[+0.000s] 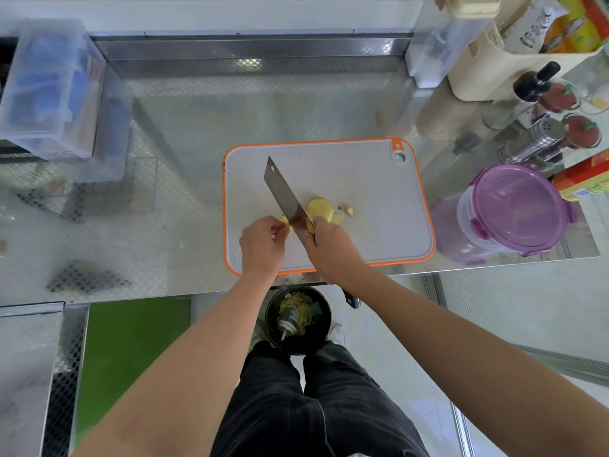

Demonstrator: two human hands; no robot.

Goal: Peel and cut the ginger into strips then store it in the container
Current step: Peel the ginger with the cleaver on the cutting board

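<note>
On the grey cutting board with an orange rim (369,189) lie peeled yellow ginger slices (319,207) and a small offcut (349,210). My right hand (329,245) grips the handle of a cleaver (285,196), whose blade points away and to the left, its edge down on the board. My left hand (262,245) pinches a small ginger piece (285,221) just left of the blade. A round container with a purple lid (514,209) stands to the right of the board, its lid on.
A black bin (298,319) holding peelings sits on the floor under the counter edge. Spice shakers, bottles and a cream rack (494,70) crowd the back right. A clear plastic box (52,90) stands at the far left on the steel counter.
</note>
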